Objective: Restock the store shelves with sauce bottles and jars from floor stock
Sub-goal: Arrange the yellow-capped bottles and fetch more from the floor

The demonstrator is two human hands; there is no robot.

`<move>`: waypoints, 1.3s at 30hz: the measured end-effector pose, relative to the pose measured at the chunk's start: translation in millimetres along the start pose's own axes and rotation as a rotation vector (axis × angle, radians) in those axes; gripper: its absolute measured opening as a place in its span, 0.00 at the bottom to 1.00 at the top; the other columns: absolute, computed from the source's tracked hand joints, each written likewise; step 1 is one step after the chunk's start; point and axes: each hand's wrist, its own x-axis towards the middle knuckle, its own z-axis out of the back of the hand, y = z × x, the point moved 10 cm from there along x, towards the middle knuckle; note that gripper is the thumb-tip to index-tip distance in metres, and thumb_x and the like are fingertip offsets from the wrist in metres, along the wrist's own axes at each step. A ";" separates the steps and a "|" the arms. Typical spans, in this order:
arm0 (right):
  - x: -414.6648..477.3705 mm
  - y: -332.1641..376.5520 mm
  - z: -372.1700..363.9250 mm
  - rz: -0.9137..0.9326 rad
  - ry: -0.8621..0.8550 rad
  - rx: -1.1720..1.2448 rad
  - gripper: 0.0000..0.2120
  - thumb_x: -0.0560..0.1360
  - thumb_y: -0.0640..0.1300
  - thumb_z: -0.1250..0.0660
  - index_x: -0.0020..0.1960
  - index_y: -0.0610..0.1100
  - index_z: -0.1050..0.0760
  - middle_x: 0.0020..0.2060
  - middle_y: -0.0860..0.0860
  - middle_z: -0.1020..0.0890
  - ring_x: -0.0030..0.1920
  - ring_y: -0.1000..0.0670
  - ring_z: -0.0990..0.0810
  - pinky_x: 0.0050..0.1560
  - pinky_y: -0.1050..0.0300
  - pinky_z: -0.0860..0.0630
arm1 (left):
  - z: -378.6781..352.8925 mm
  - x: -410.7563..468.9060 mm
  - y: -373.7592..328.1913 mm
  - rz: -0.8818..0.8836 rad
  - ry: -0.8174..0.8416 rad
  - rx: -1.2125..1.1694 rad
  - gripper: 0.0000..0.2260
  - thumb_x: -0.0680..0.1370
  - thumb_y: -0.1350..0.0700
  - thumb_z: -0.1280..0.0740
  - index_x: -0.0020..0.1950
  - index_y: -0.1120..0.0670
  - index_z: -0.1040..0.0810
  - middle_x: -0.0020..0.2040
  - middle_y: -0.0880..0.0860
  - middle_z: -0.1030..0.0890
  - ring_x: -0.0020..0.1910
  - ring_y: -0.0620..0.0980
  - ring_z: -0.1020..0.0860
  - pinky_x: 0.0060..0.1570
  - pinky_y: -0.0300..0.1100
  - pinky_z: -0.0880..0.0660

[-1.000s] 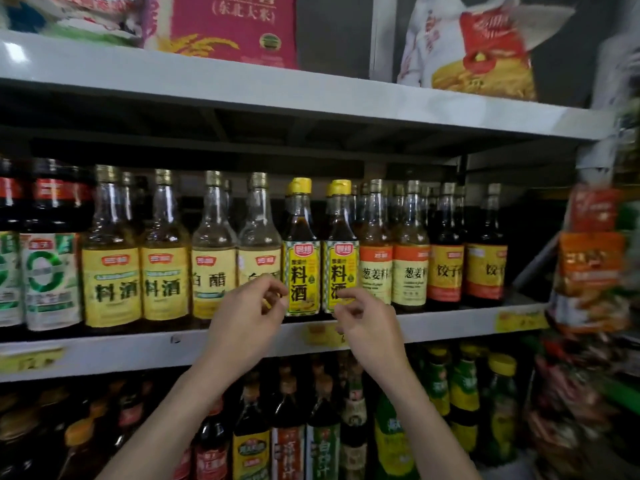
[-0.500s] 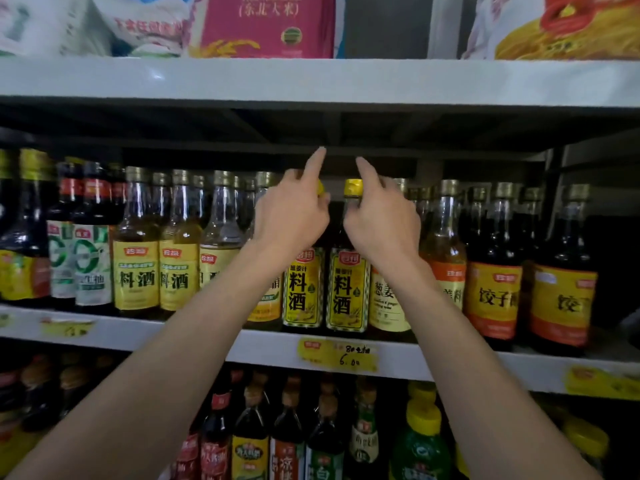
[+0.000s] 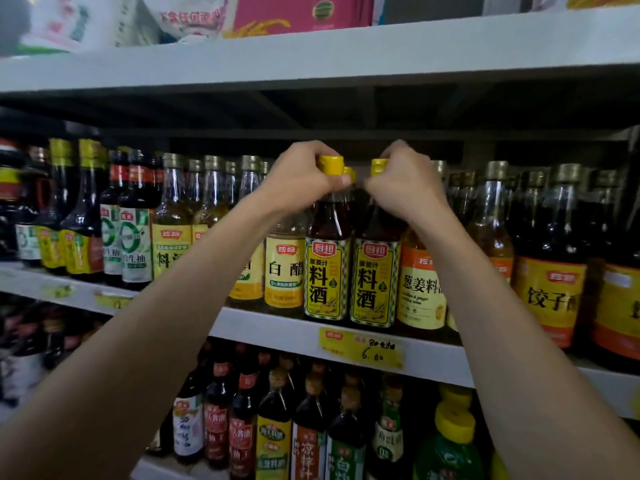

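A grey store shelf (image 3: 270, 329), crowded with sauce, vinegar and cooking-wine bottles, is seen above a lower row of bottles (image 3: 273, 431). At its front edge, over a yellow price tag (image 3: 360, 348), two yellow-capped bottles stand touching: the left bottle (image 3: 327, 275) is gripped around cap and neck by the curled fingers of the left hand (image 3: 298, 178), and the right bottle (image 3: 374, 282) likewise by the right hand (image 3: 405, 188). The row is judged nearly full; no floor stock is shown, so what is left cannot be told.
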 end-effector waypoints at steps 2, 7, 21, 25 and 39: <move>-8.0 -1.2 6.3 0.018 -0.066 0.059 0.18 0.70 0.51 0.29 0.57 0.47 0.26 0.43 0.52 0.20 0.44 0.49 0.22 0.41 0.53 0.25 | 4.0 -13.0 -2.2 -0.006 -0.004 -0.122 0.16 0.74 0.52 0.26 0.59 0.51 0.24 0.46 0.45 0.24 0.47 0.42 0.24 0.43 0.36 0.29; -42.6 3.9 11.3 0.109 -0.164 0.543 0.10 0.73 0.50 0.29 0.48 0.53 0.30 0.34 0.57 0.25 0.36 0.63 0.24 0.31 0.69 0.31 | -8.6 -45.0 0.7 0.019 0.028 -0.446 0.07 0.74 0.56 0.27 0.49 0.48 0.22 0.43 0.45 0.18 0.45 0.41 0.19 0.44 0.33 0.25; -63.7 8.9 14.4 0.054 -0.116 0.707 0.13 0.70 0.37 0.29 0.33 0.50 0.29 0.27 0.56 0.26 0.28 0.60 0.28 0.29 0.68 0.30 | -4.1 -67.0 12.5 0.099 -0.200 -0.547 0.13 0.75 0.59 0.29 0.30 0.52 0.23 0.31 0.52 0.20 0.34 0.51 0.21 0.46 0.54 0.22; -75.4 24.2 25.7 0.111 -0.142 0.670 0.10 0.70 0.37 0.29 0.35 0.46 0.29 0.29 0.50 0.25 0.29 0.54 0.26 0.31 0.60 0.28 | 11.2 -75.7 2.9 0.032 -0.222 -0.577 0.13 0.74 0.60 0.29 0.30 0.51 0.23 0.30 0.52 0.21 0.34 0.53 0.21 0.45 0.50 0.22; -107.5 105.3 2.0 0.095 -0.047 0.729 0.08 0.68 0.37 0.29 0.37 0.43 0.27 0.32 0.41 0.21 0.36 0.39 0.18 0.38 0.45 0.20 | 95.9 -91.6 46.7 -0.019 -0.125 -0.683 0.13 0.72 0.62 0.29 0.29 0.50 0.21 0.30 0.51 0.20 0.34 0.54 0.19 0.43 0.46 0.20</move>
